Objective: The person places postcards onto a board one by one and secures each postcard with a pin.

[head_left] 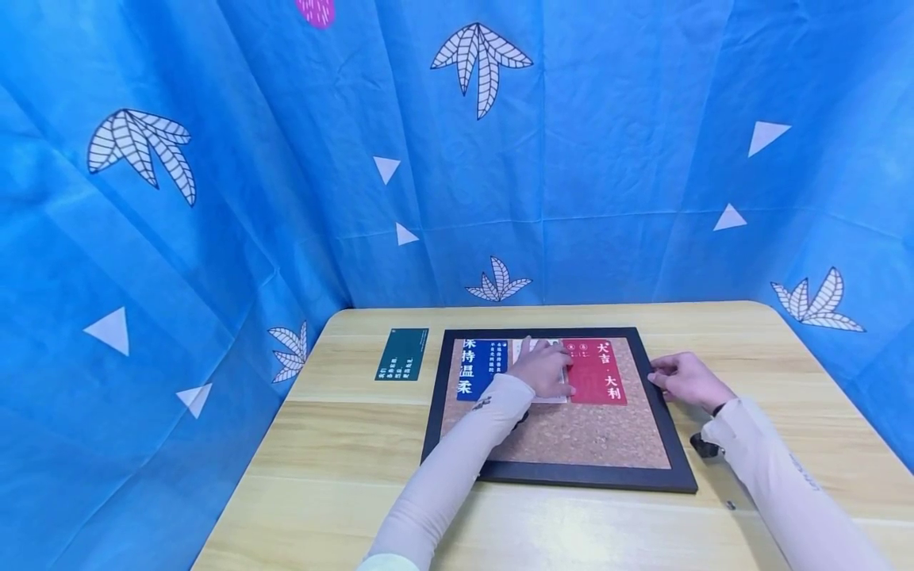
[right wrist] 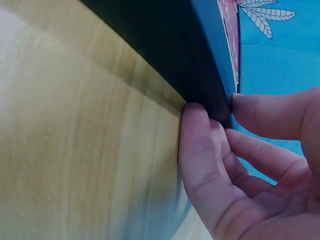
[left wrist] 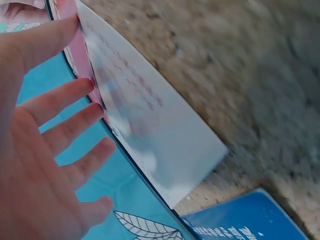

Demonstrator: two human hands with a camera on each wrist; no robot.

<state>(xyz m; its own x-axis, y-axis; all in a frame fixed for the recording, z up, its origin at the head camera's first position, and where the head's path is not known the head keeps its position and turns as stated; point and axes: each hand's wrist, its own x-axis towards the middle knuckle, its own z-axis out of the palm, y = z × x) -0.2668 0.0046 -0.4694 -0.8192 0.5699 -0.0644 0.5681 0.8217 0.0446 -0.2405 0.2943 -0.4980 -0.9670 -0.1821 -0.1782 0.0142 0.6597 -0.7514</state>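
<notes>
A cork board [head_left: 571,436] with a black frame [head_left: 593,474] lies flat on the table. Across its upper part sit a blue card [head_left: 480,381], a pale card [head_left: 550,399] and a red card [head_left: 596,381], the blue and red ones printed with white characters. My left hand [head_left: 541,371] is over the pale card and partly hides it. Its spread fingers touch down near where the pale card [left wrist: 150,130] meets the red one, as the left wrist view shows. At the frame's right side, my right hand [head_left: 689,379] pinches the edge, thumb on top and fingers against the outer side.
A dark green card [head_left: 402,354] with white characters lies on the wooden table [head_left: 321,452], left of the board. Blue curtains [head_left: 600,159] with leaf and triangle prints hang behind the table and along its sides.
</notes>
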